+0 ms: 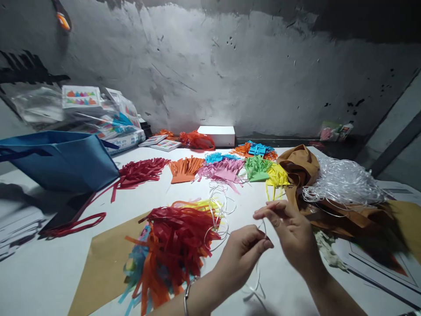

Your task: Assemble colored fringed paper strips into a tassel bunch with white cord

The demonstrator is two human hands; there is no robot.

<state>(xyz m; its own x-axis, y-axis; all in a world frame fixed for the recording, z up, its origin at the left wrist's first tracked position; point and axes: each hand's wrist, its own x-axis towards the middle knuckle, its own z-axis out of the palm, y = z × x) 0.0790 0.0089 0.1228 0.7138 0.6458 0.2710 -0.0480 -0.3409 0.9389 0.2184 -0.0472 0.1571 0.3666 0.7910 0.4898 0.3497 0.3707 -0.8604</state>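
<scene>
My left hand [242, 253] is pinched on a thin white ribbon [219, 219] that loops back over a pile of fringed paper tassels [174, 245] in red, orange and blue. My right hand [291, 228] sits just right of it, fingers curled and pinching the same ribbon near the left fingertips. The tassel pile lies on a brown paper sheet [98, 267] on the white table [39, 272]. A loose ribbon tail hangs below my hands.
Rows of cut paper fringe lie further back: red [141, 171], orange [184, 169], pink [223, 169], green [258, 169], yellow [277, 176]. A blue bag [62, 160] stands at left. A heap of white ribbon [342, 182] rests on brown cloth [301, 169] at right. A white box [217, 135] is by the wall.
</scene>
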